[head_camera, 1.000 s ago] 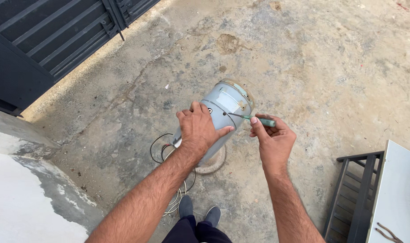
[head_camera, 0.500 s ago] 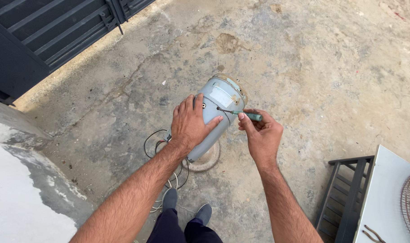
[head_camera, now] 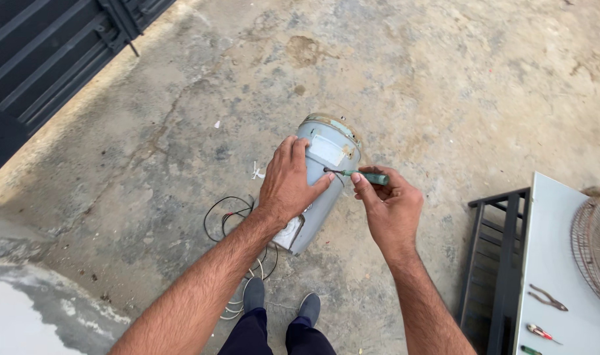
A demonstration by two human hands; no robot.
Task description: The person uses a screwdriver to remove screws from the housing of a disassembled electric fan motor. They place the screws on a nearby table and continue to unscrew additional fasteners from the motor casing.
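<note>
Left hand [head_camera: 288, 187] clamps grey cylindrical housing [head_camera: 326, 164]; right hand [head_camera: 389, 204] pinches green-handled screwdriver [head_camera: 360, 175], tip just beside left fingertips; slip risks jabbing them; housing may roll.

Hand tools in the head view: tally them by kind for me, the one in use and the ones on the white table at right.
Screwdrivers: 3 — green-handled screwdriver in the right hand, tip at the grey housing; red-handled screwdriver; green-handled tool, cut by the frame edge, likely a screwdriver.
Pliers: 1 — pliers.
Total: 4
</note>
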